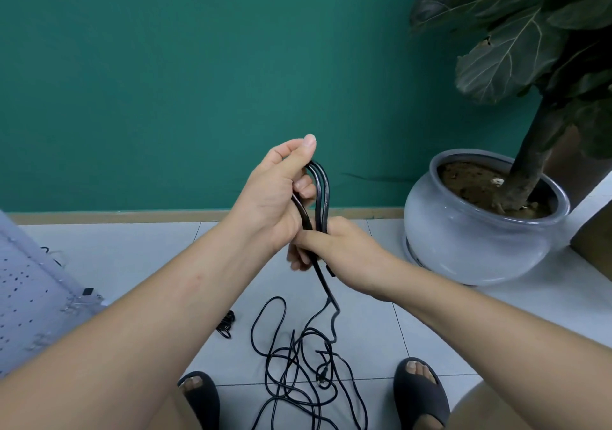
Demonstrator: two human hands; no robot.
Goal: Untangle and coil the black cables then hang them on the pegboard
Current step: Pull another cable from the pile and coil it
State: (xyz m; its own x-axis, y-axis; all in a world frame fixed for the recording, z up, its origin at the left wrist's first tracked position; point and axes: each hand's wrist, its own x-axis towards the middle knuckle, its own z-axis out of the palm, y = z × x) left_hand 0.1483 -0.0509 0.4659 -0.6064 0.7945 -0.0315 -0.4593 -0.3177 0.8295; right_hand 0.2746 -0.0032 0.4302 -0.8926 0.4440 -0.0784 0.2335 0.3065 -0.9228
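While my left hand (275,194) pinches narrow loops of glossy black cable (323,188), my right hand (341,247) clasps them lower down.

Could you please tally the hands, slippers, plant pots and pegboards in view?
Hands: 2, the left hand and the right hand, each with a grip on the black cable coil.
Slippers: 2, the left slipper and the right slipper.
Grey plant pot: 1
Pegboard: 1
Total: 6
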